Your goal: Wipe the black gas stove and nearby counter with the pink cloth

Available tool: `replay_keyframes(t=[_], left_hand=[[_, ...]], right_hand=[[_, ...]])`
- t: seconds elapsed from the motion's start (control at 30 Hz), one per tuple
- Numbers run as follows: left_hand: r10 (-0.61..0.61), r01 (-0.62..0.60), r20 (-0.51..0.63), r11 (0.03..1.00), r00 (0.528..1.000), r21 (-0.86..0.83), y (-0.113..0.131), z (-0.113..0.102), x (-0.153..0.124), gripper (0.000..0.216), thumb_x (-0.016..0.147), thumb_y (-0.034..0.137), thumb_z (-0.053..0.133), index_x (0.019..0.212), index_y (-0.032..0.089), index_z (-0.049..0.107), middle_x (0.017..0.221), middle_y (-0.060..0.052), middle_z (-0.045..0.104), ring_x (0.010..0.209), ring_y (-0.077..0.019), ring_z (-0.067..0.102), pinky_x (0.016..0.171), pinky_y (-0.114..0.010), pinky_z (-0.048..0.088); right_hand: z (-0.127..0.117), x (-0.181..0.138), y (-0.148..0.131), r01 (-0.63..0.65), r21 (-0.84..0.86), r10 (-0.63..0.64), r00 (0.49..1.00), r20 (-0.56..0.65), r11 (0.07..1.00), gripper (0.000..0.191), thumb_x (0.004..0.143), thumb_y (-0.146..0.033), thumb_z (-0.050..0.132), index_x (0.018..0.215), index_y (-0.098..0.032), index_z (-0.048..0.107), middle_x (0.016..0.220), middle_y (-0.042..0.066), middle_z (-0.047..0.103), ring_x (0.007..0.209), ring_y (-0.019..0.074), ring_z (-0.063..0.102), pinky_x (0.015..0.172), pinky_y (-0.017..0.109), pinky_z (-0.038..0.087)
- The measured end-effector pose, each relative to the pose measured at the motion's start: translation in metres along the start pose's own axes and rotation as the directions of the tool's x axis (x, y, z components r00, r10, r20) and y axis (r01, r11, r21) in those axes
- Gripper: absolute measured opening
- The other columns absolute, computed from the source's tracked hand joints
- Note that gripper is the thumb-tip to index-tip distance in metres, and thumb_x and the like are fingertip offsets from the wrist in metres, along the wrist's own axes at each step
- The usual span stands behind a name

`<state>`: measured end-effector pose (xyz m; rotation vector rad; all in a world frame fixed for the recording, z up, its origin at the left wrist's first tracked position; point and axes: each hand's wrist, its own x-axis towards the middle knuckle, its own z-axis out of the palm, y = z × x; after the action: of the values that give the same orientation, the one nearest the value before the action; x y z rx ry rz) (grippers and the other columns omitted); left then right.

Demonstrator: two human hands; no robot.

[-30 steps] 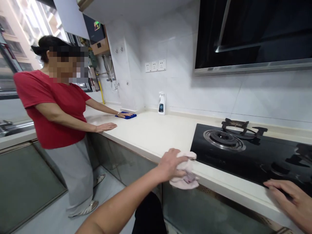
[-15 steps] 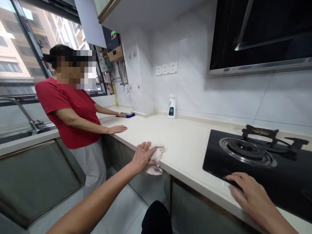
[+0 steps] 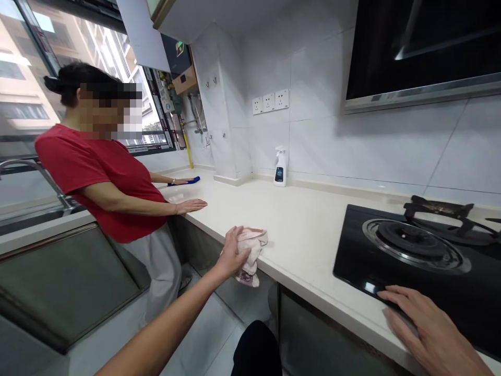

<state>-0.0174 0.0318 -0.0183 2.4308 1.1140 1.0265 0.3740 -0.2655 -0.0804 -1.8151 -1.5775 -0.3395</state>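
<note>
My left hand (image 3: 233,254) grips a pale pink cloth (image 3: 252,244) at the front edge of the white countertop (image 3: 301,224). Part of the cloth lies on the counter and a darker, purplish end hangs over the edge. On the right, my right hand (image 3: 425,316) rests at the front edge of the black gas stove (image 3: 366,256). Its fingers are stretched out over the stove's rim, and nothing is in them.
A co-worker in a red shirt (image 3: 117,177) leans over the counter at the left, one hand on a blue cloth (image 3: 191,180). A white spray bottle (image 3: 279,169) stands against the wall below several sockets (image 3: 270,102). A black range hood (image 3: 426,57) hangs above the stove.
My left hand has turned and lifted slightly, so more of the pink cloth shows. The co-worker's hand has drawn the blue cloth back to the left. My view has shifted slightly.
</note>
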Motion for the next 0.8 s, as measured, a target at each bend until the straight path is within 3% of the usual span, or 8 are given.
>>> replay_keyframes(t=[0.07, 0.17, 0.27, 0.47, 0.57, 0.67, 0.73, 0.8], left_hand=[[-0.095, 0.095, -0.152, 0.995, 0.984, -0.013, -0.004, 0.008, -0.001, 0.084, 0.079, 0.035, 0.070, 0.153, 0.015, 0.035, 0.158, -0.021, 0.031, 0.151, -0.0371, 0.028, 0.122, -0.055, 0.029], [-0.281, 0.279, -0.254, 0.959, 0.926, -0.045, -0.005, 0.009, -0.001, 0.082, 0.066, 0.042, 0.082, 0.135, 0.011, 0.050, 0.146, -0.022, 0.043, 0.142, -0.0419, 0.039, 0.116, -0.054, 0.037], [-0.321, 0.314, -0.211, 0.947, 0.923, -0.066, 0.000, 0.001, 0.000, 0.059, 0.063, 0.044, 0.083, 0.109, 0.016, 0.060, 0.116, -0.012, 0.061, 0.116, -0.0352, 0.059, 0.101, -0.047, 0.050], [-0.249, 0.243, -0.130, 0.968, 0.960, -0.059, 0.022, -0.023, 0.000, 0.038, 0.071, 0.040, 0.077, 0.092, 0.024, 0.050, 0.081, 0.002, 0.063, 0.082, -0.0234, 0.065, 0.072, -0.031, 0.051], [-0.242, 0.236, -0.154, 0.970, 0.958, -0.055, 0.033, -0.052, 0.019, 0.038, 0.077, 0.043, 0.073, 0.097, 0.025, 0.045, 0.083, 0.002, 0.064, 0.081, -0.0231, 0.065, 0.069, -0.029, 0.049], [-0.216, 0.224, -0.272, 0.975, 0.938, -0.002, 0.049, -0.076, 0.049, 0.039, 0.082, 0.043, 0.070, 0.105, 0.025, 0.043, 0.094, -0.002, 0.066, 0.089, -0.0247, 0.067, 0.073, -0.031, 0.049], [-0.171, 0.204, -0.316, 0.976, 0.933, 0.073, 0.063, -0.076, 0.062, 0.040, 0.086, 0.042, 0.066, 0.113, 0.024, 0.043, 0.103, -0.006, 0.067, 0.095, -0.0256, 0.067, 0.078, -0.033, 0.051], [-0.118, 0.162, -0.233, 0.970, 0.965, 0.180, 0.075, -0.059, 0.061, 0.041, 0.091, 0.041, 0.062, 0.121, 0.022, 0.043, 0.115, -0.011, 0.067, 0.106, -0.0277, 0.066, 0.089, -0.040, 0.050]], right_hand=[[0.000, 0.000, 0.001, -0.001, -0.003, 0.001, 1.000, 0.011, 1.000, 0.040, 0.092, -0.059, 0.051, 0.115, -0.035, 0.074, 0.125, 0.006, 0.069, 0.115, 0.0343, 0.065, 0.093, 0.054, 0.056], [0.000, 0.000, 0.000, 0.006, -0.007, -0.006, 1.000, 0.019, 1.000, 0.041, 0.093, -0.057, 0.049, 0.114, -0.034, 0.075, 0.125, 0.006, 0.069, 0.115, 0.0333, 0.066, 0.094, 0.054, 0.056], [-0.002, 0.002, -0.002, 0.021, -0.008, -0.021, 1.000, 0.006, 1.000, 0.043, 0.094, -0.057, 0.047, 0.113, -0.031, 0.075, 0.123, 0.008, 0.070, 0.113, 0.0325, 0.067, 0.094, 0.053, 0.056], [-0.007, 0.007, -0.011, 0.011, -0.044, -0.007, 0.997, 0.076, 0.999, 0.043, 0.097, -0.053, 0.045, 0.115, -0.029, 0.075, 0.125, 0.009, 0.070, 0.116, 0.0301, 0.066, 0.095, 0.049, 0.057], [-0.008, 0.006, -0.017, 0.010, -0.049, -0.008, 1.000, 0.029, 0.999, 0.045, 0.097, -0.051, 0.043, 0.115, -0.025, 0.075, 0.127, 0.010, 0.068, 0.120, 0.0301, 0.064, 0.100, 0.049, 0.055], [-0.007, 0.004, -0.020, 0.022, -0.050, -0.021, 1.000, 0.010, 0.998, 0.044, 0.098, -0.049, 0.043, 0.116, -0.024, 0.074, 0.127, 0.010, 0.068, 0.120, 0.0297, 0.063, 0.103, 0.050, 0.053], [-0.006, 0.004, -0.020, 0.020, -0.046, -0.020, 1.000, 0.005, 0.999, 0.044, 0.098, -0.050, 0.043, 0.116, -0.025, 0.074, 0.126, 0.010, 0.068, 0.119, 0.0298, 0.064, 0.101, 0.051, 0.054], [-0.004, 0.004, -0.019, 0.016, -0.044, -0.016, 1.000, 0.003, 0.999, 0.044, 0.098, -0.051, 0.042, 0.115, -0.026, 0.075, 0.125, 0.009, 0.069, 0.117, 0.0301, 0.065, 0.098, 0.051, 0.055]])
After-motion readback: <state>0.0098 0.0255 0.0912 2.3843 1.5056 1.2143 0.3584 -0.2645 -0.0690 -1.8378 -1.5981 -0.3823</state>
